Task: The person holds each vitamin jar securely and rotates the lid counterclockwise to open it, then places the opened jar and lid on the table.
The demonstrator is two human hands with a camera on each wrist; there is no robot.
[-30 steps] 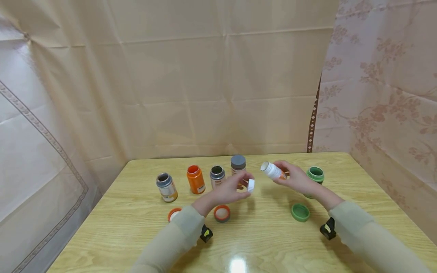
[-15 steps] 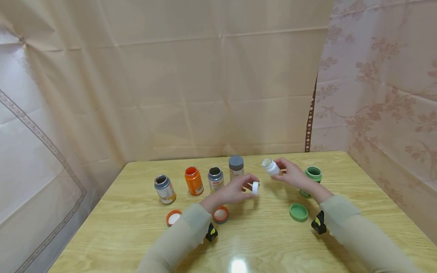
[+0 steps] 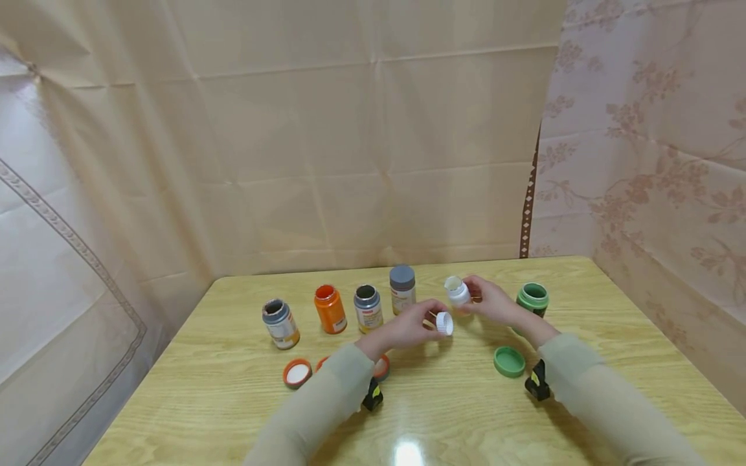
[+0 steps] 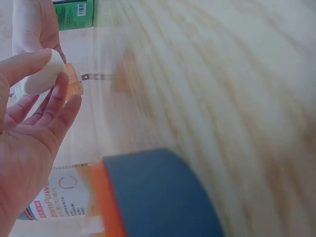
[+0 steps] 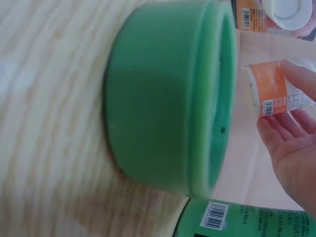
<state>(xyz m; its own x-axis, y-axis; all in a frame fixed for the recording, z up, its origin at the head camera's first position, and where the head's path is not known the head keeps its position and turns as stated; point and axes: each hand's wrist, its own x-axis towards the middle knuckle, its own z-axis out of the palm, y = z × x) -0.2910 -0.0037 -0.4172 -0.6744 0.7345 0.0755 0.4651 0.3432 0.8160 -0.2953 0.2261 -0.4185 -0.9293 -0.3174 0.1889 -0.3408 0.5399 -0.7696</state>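
My left hand (image 3: 412, 325) pinches a white ribbed bottle cap (image 3: 445, 323) between thumb and fingers, its hollow side facing right. Just behind it, my right hand (image 3: 492, 301) grips a small white bottle (image 3: 458, 292) that has no cap on and tilts slightly left. The cap and bottle are apart. An orange label shows on that bottle (image 5: 276, 89) in the right wrist view, with the thumb on one side and the fingers on the other. In the left wrist view, the left fingers curl around the cap (image 4: 44, 76).
Open bottles stand on the wooden table (image 3: 233, 414): grey-necked ones (image 3: 281, 327) (image 3: 368, 309), an orange one (image 3: 331, 312) and a green one (image 3: 533, 298). A grey-capped bottle (image 3: 403, 290) stands behind my left hand. A green lid (image 3: 509, 362) and several orange-rimmed lids (image 3: 297, 373) lie nearer.
My left hand has moved right with the white cap, and the cap has turned to show more of its hollow side. The white bottle in my right hand has become more upright.
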